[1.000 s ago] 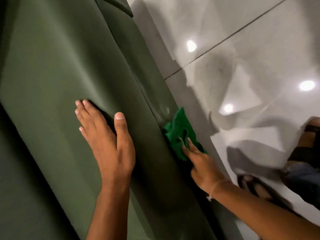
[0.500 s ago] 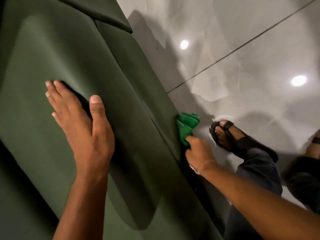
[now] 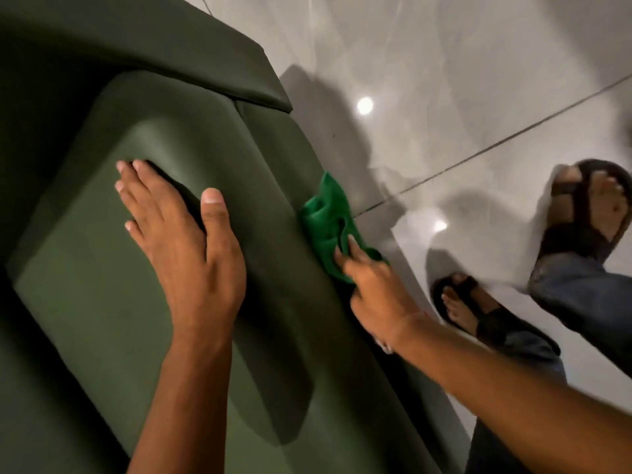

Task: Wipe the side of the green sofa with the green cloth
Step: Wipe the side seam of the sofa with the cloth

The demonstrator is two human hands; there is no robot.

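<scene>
The dark green sofa (image 3: pixel 102 302) fills the left half of the head view, its armrest top facing up and its outer side dropping toward the floor. My left hand (image 3: pixel 184 244) lies flat and open on the armrest top, fingers spread. My right hand (image 3: pixel 372 292) grips the bright green cloth (image 3: pixel 326 220) and presses it against the sofa's outer side, near the edge. The cloth is bunched, with part of it sticking out above my fingers.
Glossy grey tiled floor (image 3: pixel 444 80) lies to the right of the sofa, with a dark grout line and light reflections. My two feet in dark sandals (image 3: pixel 581 213) (image 3: pixel 475 309) and jeans legs stand close beside the sofa's side.
My right hand and the cloth have slid along the sofa's side. My view has swung, bringing more of the armrest top and both feet into sight. My left hand stays flat on the armrest.
</scene>
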